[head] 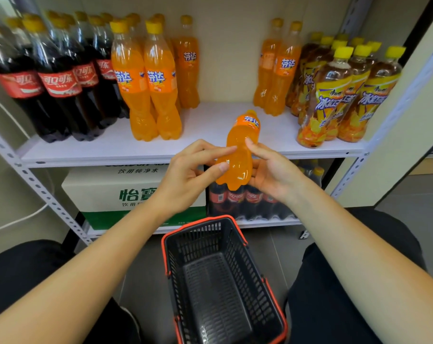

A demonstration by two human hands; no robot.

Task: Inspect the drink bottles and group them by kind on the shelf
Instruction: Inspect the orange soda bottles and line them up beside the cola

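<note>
Before the white metal shelf (205, 125), left hand (185, 175) and right hand (272, 175) both curl their fingers around a clear plastic bottle of orange soda (237, 155), tilted, cap toward the shelf, above a black plastic basket (267, 289).

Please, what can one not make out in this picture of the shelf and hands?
Head view:
- orange bottle: lower body partly covered by the left hand and right hand; label print too small.
- lower cola bottles: tops hidden by the shelf board and the orange bottle.
- white carton: print partly behind the left hand.
- basket: near end cut off by the bottom edge.
</note>
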